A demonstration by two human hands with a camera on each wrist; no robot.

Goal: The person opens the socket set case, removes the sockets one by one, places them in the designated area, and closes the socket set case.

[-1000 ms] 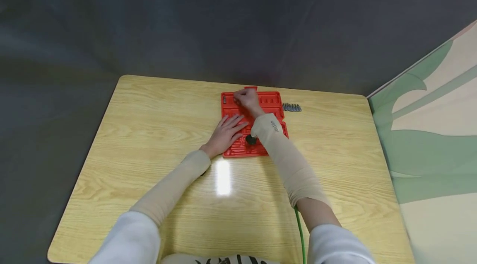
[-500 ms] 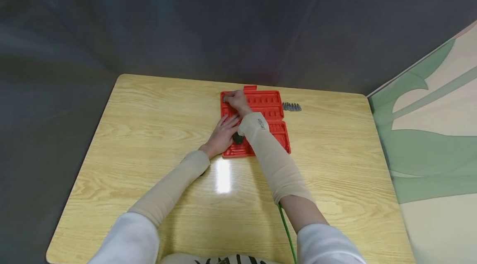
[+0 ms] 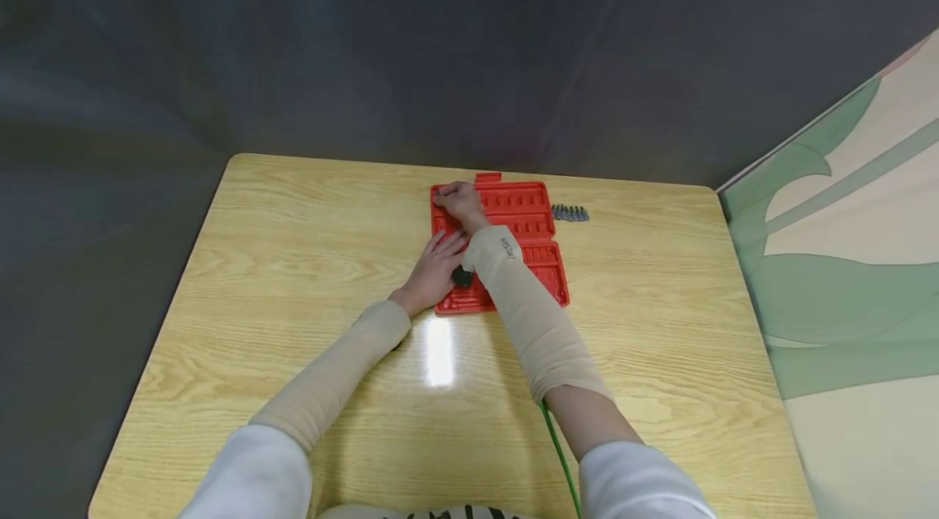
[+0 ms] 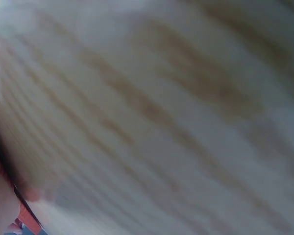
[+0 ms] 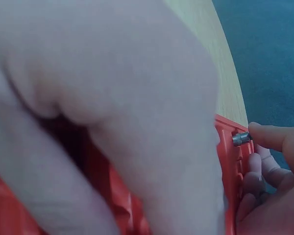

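An open red tool case (image 3: 528, 235) lies on the far middle of the wooden table (image 3: 293, 258). My right hand (image 3: 458, 200) is at the case's far left corner, its curled fingers pinching a small metal bit (image 5: 241, 138) against the red edge (image 5: 231, 166). The palm fills most of the right wrist view. My left hand (image 3: 434, 265) rests flat, fingers straight, on the case's left side. Only blurred wood grain (image 4: 161, 112) and a sliver of red (image 4: 27, 221) show in the left wrist view.
A short row of several grey bits (image 3: 570, 213) lies on the table just right of the case. A green cable (image 3: 555, 447) trails from my right arm to the near edge. A dark backdrop stands behind the table and a pale green panel (image 3: 844, 274) to the right.
My right hand has slid left along the case's far row to the far left corner. The left hand has stayed on the case.
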